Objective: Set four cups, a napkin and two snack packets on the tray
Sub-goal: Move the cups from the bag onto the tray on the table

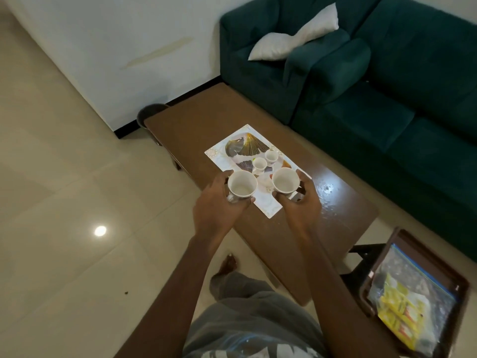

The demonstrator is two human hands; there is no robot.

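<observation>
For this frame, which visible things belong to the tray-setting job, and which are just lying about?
Job: tray, two small cups on it, left hand gripping left cup, right hand gripping right cup, bagged yellow packets.
Lying about: sofa, white pillow.

The left grip (216, 202) and the right grip (299, 205) cover the lower walls of the left cup (242, 184) and the right cup (285, 180), so we cannot tell whether either base touches the tray (267, 206). The two small cups (259, 164) mid-tray are too small to read any pattern. Past the tabletop's (206, 120) near right corner the clear bag (410, 301) holds packets too blurred to read, and the brown seat (418, 244) beneath is cut by the bottom edge.
</observation>
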